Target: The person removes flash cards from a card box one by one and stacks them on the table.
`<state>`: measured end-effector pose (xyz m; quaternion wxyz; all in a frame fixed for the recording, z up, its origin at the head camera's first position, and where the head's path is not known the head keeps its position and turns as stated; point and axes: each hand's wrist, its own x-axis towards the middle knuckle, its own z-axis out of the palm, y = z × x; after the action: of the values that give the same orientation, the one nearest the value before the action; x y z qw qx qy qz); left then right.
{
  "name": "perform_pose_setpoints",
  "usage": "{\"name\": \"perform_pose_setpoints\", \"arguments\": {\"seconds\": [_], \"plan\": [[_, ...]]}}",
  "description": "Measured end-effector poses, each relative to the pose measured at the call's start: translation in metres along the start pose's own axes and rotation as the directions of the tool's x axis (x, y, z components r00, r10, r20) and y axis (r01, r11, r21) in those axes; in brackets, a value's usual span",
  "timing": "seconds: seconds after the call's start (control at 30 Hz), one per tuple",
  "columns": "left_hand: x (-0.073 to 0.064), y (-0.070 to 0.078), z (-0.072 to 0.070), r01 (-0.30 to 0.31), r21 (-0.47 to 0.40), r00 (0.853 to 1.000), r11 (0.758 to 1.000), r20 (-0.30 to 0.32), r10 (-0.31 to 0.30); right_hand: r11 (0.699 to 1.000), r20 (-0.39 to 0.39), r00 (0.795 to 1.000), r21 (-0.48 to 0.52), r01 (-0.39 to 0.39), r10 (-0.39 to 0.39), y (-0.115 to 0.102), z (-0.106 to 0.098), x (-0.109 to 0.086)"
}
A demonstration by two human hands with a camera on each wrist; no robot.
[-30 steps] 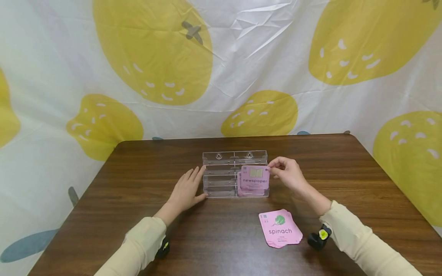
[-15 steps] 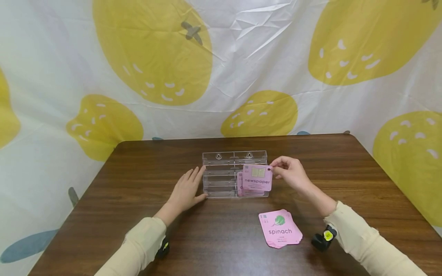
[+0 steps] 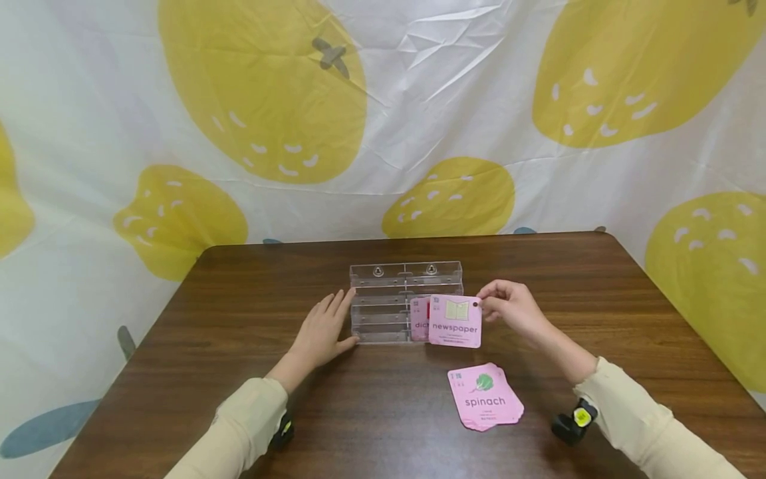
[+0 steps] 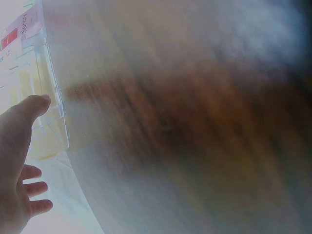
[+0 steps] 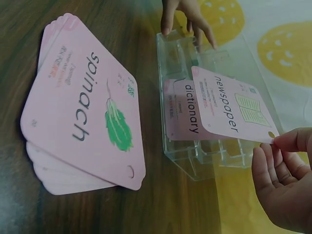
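Observation:
Between thumb and finger, my right hand pinches the punched corner of a pink newspaper card, held up in front of the right side of a clear tiered plastic rack. Behind it, a dictionary card stands in the front right compartment, partly covered in the head view. My left hand rests against the rack's left side, fingers straight, its thumb near the front corner. In the right wrist view the newspaper card is tilted and overlaps the dictionary card.
A fanned stack of pink cards, spinach card on top, lies on the brown wooden table in front of the rack. A white curtain printed with yellow fruit hangs behind the table's far edge.
My right hand has drawn the newspaper card rightward and a little down, toward me, uncovering more of the dictionary card. The left hand and the spinach stack have stayed put.

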<state>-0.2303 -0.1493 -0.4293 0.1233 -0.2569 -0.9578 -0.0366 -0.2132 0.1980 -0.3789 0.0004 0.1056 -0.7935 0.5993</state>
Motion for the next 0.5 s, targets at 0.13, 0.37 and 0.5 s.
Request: {"name": "perform_pose_setpoints", "arguments": {"seconds": [0.13,0.37,0.5], "plan": [[0.0,0.0,0.0,-0.002,-0.009,1.0,1.0,-0.008,0.002,0.997,0.037,0.999,0.079,0.026,-0.029,0.021,-0.008,0.0],[0.0,0.0,0.0,0.004,-0.002,1.0,1.0,0.01,-0.004,0.997,0.052,0.998,0.069,-0.044,0.041,0.025,-0.013,-0.009],[0.0,0.001,0.0,0.005,-0.001,1.0,1.0,0.007,-0.005,0.991,0.066,0.99,0.034,-0.126,0.124,0.016,-0.014,-0.018]]}}
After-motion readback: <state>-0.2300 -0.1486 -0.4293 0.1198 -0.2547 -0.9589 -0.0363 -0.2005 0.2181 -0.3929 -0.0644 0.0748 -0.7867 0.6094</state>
